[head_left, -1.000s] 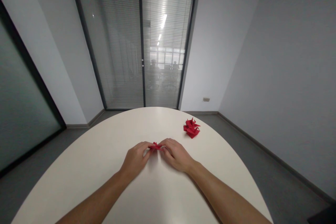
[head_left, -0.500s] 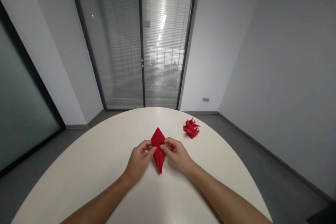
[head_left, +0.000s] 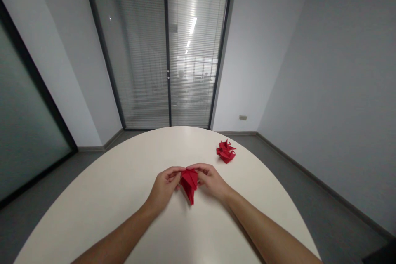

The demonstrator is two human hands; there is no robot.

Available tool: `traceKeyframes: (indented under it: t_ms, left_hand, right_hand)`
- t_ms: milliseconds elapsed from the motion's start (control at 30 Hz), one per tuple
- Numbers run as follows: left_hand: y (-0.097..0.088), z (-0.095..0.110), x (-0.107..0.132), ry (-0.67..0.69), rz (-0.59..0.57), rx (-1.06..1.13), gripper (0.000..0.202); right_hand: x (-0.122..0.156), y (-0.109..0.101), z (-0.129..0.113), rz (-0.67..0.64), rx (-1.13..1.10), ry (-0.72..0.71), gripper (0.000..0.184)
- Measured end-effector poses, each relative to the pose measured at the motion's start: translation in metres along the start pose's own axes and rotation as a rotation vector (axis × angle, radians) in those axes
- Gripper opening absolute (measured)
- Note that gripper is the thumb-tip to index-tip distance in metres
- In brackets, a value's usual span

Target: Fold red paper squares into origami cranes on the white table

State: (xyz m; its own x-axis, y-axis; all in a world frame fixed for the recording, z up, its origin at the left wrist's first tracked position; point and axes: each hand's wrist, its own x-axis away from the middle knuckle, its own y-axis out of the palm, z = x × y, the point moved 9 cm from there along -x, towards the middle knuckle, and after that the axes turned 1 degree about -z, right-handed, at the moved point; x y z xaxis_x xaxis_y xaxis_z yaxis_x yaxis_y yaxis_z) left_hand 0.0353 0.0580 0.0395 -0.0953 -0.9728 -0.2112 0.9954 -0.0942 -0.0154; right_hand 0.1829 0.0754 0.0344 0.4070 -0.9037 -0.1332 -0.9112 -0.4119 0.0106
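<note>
My left hand [head_left: 163, 185] and right hand [head_left: 213, 181] both held, with narrow grip, the red folded paper [head_left: 189, 179] between them, its long axis pointing toward me.

I'm finding open surface [head_left: 102, 192] stretching left of the left hand [head_left: 165, 182], red paper [head_left: 189, 180] blocking the gap to the right hand [head_left: 213, 180], a narrow lane running between that hand and the red folded pieces [head_left: 226, 152], forearms [head_left: 123, 231] walling in the near middle.
</note>
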Motion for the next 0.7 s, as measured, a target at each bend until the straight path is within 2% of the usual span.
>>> traceKeyframes:
  t_ms: [133,333,500,700]
  left_hand:
    - [0.001,-0.005,0.0,-0.018,-0.001,-0.013,0.033]
    - [0.004,0.001,0.004,0.005,-0.039,-0.04,0.028]
    - [0.003,0.003,0.004,0.054,-0.02,-0.062,0.025]
    - [0.003,-0.009,0.0,-0.002,-0.033,-0.046,0.035]
  right_hand:
    - [0.001,0.001,0.001,-0.005,-0.017,0.051,0.032]
    - [0.0,0.003,-0.001,-0.011,0.055,-0.018,0.041]
    - [-0.001,0.0,0.005,0.008,0.055,-0.031,0.051]
    - [-0.002,0.001,0.006,-0.005,-0.015,-0.023,0.044]
